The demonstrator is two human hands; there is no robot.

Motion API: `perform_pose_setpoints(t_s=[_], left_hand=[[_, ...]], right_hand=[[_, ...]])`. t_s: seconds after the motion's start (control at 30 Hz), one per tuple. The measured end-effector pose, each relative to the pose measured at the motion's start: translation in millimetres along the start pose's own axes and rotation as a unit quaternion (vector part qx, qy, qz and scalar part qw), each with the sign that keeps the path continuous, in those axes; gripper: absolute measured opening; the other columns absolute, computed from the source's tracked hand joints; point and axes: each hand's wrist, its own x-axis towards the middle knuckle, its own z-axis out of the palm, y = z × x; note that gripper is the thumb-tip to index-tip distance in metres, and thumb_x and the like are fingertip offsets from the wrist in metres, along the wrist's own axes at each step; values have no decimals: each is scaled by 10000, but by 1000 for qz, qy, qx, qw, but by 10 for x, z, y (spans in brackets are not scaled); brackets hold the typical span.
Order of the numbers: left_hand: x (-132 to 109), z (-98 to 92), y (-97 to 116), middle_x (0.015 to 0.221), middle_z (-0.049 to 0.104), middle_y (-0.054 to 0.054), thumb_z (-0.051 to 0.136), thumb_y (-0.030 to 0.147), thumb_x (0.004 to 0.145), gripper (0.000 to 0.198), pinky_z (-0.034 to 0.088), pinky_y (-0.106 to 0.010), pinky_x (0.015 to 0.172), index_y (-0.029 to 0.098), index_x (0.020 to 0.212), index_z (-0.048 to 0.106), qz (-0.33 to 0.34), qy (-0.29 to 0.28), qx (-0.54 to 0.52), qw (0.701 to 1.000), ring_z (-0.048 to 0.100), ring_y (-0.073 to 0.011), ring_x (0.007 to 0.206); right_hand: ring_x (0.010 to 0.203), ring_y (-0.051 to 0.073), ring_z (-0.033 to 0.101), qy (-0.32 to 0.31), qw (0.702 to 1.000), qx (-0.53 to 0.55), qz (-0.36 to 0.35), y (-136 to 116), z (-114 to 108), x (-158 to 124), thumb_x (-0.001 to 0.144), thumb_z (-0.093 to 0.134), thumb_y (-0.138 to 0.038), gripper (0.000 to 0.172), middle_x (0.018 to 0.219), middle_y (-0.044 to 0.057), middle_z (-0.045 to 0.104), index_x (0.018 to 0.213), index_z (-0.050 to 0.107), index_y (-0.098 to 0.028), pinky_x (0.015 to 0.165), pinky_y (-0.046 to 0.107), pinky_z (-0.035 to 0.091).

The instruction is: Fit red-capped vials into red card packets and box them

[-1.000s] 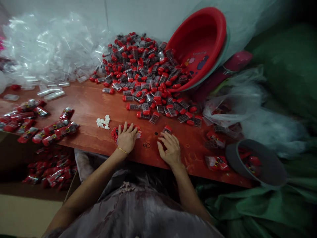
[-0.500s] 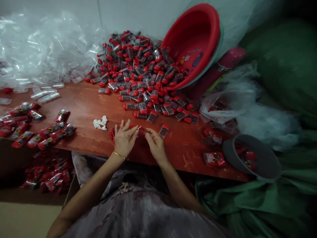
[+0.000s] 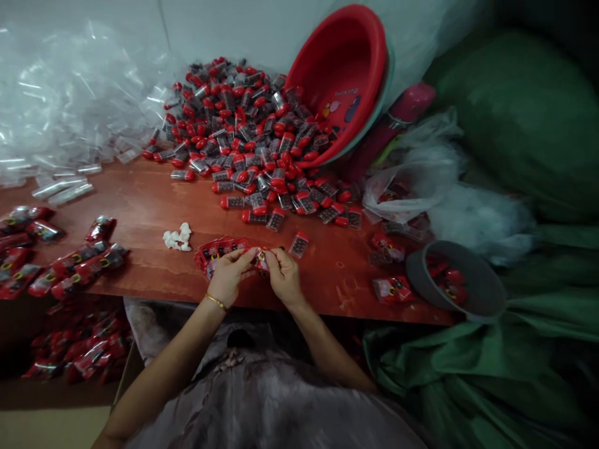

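Note:
My left hand (image 3: 228, 276) and my right hand (image 3: 283, 274) pinch a small red printed piece (image 3: 261, 257) between their fingertips, just above the table's front edge. Whether it is a card or a wrapper I cannot tell. Fanned out behind my left hand lies a stack of similar red printed pieces (image 3: 218, 248). A clear container with a red cap (image 3: 299, 244) rests beyond my right hand, apart from it. Small white lumps (image 3: 178, 237) sit on the table to the left of the stack.
Behind lies a large heap of red-capped containers (image 3: 253, 131), with a red basin (image 3: 337, 81) tipped against it. Clear plastic sleeves (image 3: 70, 106) fill the back left. Red filled packets (image 3: 79, 268) lie at left, others in a box below. A grey bowl (image 3: 421, 274) stands right.
My hands have closed together on the red printed piece, which now shows its printed face. My left hand's raised fingers have folded in, uncovering the stack. The view has shifted slightly right.

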Motion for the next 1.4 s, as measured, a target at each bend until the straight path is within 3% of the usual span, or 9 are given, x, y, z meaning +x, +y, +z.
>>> perform_pose_setpoints(t_s=[0.1,0.2,0.37,0.43,0.57,0.7,0.87,1.23,1.4], left_hand=[[1,-3,11,678,694,-25,862,328,411,375,495,-229,577,129,679,691,22,26,-10,999,608,-112,575],[21,-22,33,691,699,-22,857,360,415,375,502,-227,620,125,643,673,59,48,-12,997,620,-112,626],[46,15,33,665,689,-13,861,378,394,410,505,-240,642,126,641,652,44,46,-41,997,623,-112,613],[50,36,12,657,684,-5,859,383,410,415,510,-247,642,129,661,648,19,27,-55,998,616,-104,582],[62,8,-10,655,681,-5,845,404,469,403,520,-253,652,136,673,624,-21,-16,-69,997,634,-112,592],[69,-96,17,695,695,-26,837,417,488,424,518,-268,689,127,717,628,-27,-20,-64,997,648,-130,637],[66,-146,32,665,678,-4,849,396,460,404,503,-280,705,133,672,628,-9,-13,-58,998,627,-118,608],[52,-126,12,641,659,18,806,429,521,352,447,-193,632,126,658,690,78,-59,70,993,551,-73,600],[5,-53,7,717,689,-9,834,411,472,416,482,-226,638,134,748,693,47,-47,31,997,591,-103,632]], right_hand=[[732,155,595,-8,1000,-21,-12,15,-91,14,894,408,-342,227,784,17,649,841,594,-223,692,268,459],[822,198,609,43,989,-141,18,93,-312,69,909,376,-382,290,883,71,668,917,605,-206,754,327,459],[836,331,591,85,892,-424,129,319,-583,176,801,515,-560,458,853,202,645,867,625,-120,714,449,435],[857,348,581,64,882,-450,124,382,-560,202,787,544,-529,421,877,214,638,859,621,-122,704,456,432],[828,280,581,43,927,-365,72,404,-443,200,775,550,-369,219,887,147,641,851,584,-166,714,406,437],[632,178,584,13,990,-105,93,301,-485,46,812,503,-366,194,691,20,617,903,526,-197,640,317,455],[432,103,508,-50,974,181,124,53,-690,-212,837,515,-399,219,543,-65,532,948,519,-210,513,250,455],[448,68,463,-104,988,76,92,-80,-669,-232,805,553,-324,156,608,-49,525,884,577,-192,450,193,384],[444,72,473,-87,986,90,106,-55,-598,-248,818,543,-351,183,580,-61,513,918,564,-199,462,192,394]])
